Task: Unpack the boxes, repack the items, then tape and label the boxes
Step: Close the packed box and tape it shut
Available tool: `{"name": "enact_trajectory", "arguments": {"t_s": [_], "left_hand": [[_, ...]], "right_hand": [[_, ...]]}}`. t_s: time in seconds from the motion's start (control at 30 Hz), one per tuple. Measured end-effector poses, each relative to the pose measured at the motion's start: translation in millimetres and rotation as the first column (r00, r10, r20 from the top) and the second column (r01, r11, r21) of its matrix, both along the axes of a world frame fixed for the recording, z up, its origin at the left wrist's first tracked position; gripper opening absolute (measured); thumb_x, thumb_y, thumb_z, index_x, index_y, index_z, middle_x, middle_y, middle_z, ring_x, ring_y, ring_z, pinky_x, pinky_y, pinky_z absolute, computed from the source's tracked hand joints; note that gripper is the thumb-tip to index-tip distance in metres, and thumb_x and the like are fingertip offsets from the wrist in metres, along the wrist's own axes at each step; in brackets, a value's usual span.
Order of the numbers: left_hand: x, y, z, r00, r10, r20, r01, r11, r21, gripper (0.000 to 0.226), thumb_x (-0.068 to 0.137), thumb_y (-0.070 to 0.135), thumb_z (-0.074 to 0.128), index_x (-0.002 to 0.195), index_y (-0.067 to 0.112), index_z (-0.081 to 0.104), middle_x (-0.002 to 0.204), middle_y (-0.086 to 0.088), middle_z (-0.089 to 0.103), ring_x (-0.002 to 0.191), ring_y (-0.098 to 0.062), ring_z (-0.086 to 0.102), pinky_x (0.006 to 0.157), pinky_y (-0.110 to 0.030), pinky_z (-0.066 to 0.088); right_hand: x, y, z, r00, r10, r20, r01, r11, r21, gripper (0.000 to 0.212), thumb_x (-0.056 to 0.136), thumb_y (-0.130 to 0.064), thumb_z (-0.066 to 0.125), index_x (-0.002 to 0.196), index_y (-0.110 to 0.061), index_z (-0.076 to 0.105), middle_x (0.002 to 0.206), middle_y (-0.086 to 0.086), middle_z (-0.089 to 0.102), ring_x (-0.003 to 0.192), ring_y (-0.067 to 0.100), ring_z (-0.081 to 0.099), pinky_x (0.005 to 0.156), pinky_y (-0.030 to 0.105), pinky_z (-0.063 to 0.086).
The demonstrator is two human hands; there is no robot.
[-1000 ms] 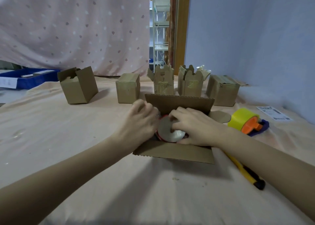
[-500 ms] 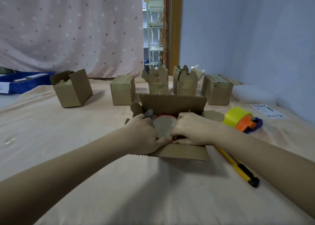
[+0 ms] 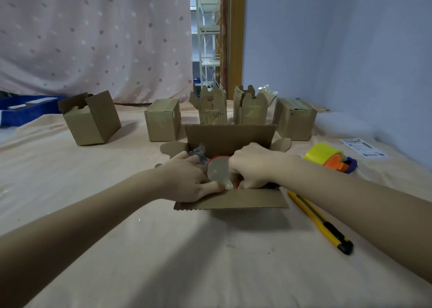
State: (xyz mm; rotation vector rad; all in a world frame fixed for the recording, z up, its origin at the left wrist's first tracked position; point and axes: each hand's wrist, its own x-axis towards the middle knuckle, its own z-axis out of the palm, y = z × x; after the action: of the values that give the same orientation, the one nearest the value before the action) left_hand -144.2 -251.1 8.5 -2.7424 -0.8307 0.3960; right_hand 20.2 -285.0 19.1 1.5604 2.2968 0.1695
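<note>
An open cardboard box (image 3: 233, 200) lies on the cloth in front of me, its flaps spread. Inside it stands a round pale disc with a red rim (image 3: 218, 171), and a crinkled clear plastic packet (image 3: 198, 152) sits at the box's left. My left hand (image 3: 187, 179) grips the disc's left edge, thumb at its lower rim. My right hand (image 3: 254, 165) curls round the disc's right side, fingers reaching down into the box. The rest of the box's contents is hidden by my hands.
Several small cardboard boxes (image 3: 162, 119) stand in a row behind, two with open tops. A yellow tape roll on an orange and purple dispenser (image 3: 332, 158) and a label sheet (image 3: 362, 147) lie at the right. A yellow utility knife (image 3: 320, 221) lies beside the box. A blue bin (image 3: 23, 111) is far left.
Both hands have closed in round the disc and shifted toward the box's near wall. The plastic packet has come into sight at the left of the box.
</note>
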Motion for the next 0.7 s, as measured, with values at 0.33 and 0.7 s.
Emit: {"name": "enact_trajectory", "arguments": {"t_s": [0.33, 0.7], "left_hand": [[-11, 11, 44, 0.788, 0.162, 0.595, -0.103, 0.986, -0.133, 0.027, 0.096, 0.037, 0.051, 0.098, 0.017, 0.069, 0.102, 0.000, 0.059, 0.091, -0.015, 0.055, 0.069, -0.018, 0.042], [36, 49, 26, 0.996, 0.080, 0.029, -0.085, 0.931, 0.355, 0.032, 0.091, 0.042, 0.057, 0.103, 0.014, 0.064, 0.100, 0.001, 0.064, 0.098, -0.018, 0.057, 0.082, -0.030, 0.045]], "right_hand": [[-3, 20, 6, 0.995, -0.070, 0.073, 0.077, 0.992, -0.097, 0.009, 0.093, -0.005, 0.051, 0.091, -0.004, 0.059, 0.089, 0.008, 0.061, 0.078, 0.023, 0.050, 0.059, 0.029, 0.038], [18, 19, 27, 0.859, -0.268, -0.436, 0.135, 0.940, -0.313, 0.032, 0.100, -0.017, 0.042, 0.124, -0.015, 0.062, 0.122, -0.004, 0.060, 0.111, 0.015, 0.056, 0.102, 0.030, 0.043]]}}
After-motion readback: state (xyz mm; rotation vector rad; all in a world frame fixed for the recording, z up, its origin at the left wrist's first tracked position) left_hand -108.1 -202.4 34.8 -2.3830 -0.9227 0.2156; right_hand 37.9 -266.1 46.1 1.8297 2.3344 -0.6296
